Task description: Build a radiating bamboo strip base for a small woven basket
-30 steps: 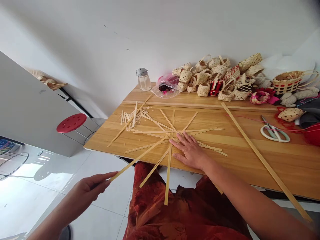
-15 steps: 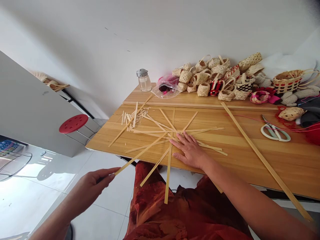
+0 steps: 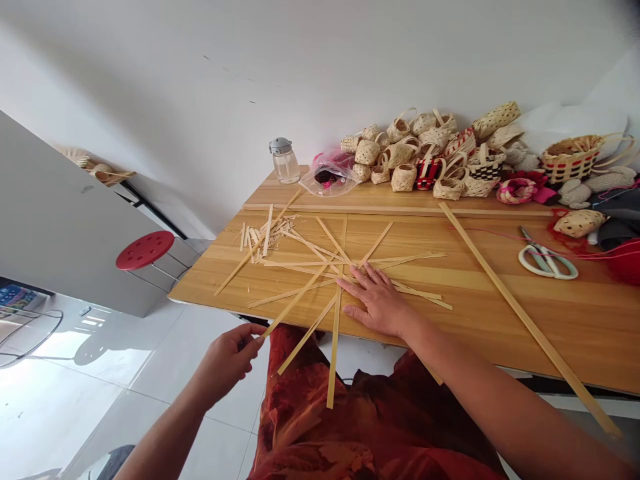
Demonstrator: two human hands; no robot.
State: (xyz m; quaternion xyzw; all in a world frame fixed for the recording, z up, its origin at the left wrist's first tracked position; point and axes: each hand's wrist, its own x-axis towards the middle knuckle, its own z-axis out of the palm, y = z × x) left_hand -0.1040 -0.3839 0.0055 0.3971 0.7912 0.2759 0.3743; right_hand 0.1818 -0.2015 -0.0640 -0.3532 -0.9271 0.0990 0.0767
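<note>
Several flat bamboo strips point(image 3: 334, 340) cross one another like spokes at the table's front edge, some ends hanging over my lap. My left hand point(image 3: 231, 357) pinches the near end of one bamboo strip point(image 3: 295, 301), held out past the table edge; its far end lies at the crossing. On the right of the crossing my right hand point(image 3: 377, 300) lies flat with spread fingers, its fingertips pressing on the strips. The palm and fingers hide part of the crossing.
Short strip offcuts point(image 3: 260, 237) lie at the left. A long strip point(image 3: 520, 307) and scissors point(image 3: 545, 259) are on the right. Small woven baskets point(image 3: 403, 177), a plastic bag point(image 3: 330, 180) and a bottle point(image 3: 285, 163) line the back. A red stool point(image 3: 145, 250) stands left.
My left hand has moved right and closer to the table edge, and the pinched strip has swung with it. My right hand stays on the crossing.
</note>
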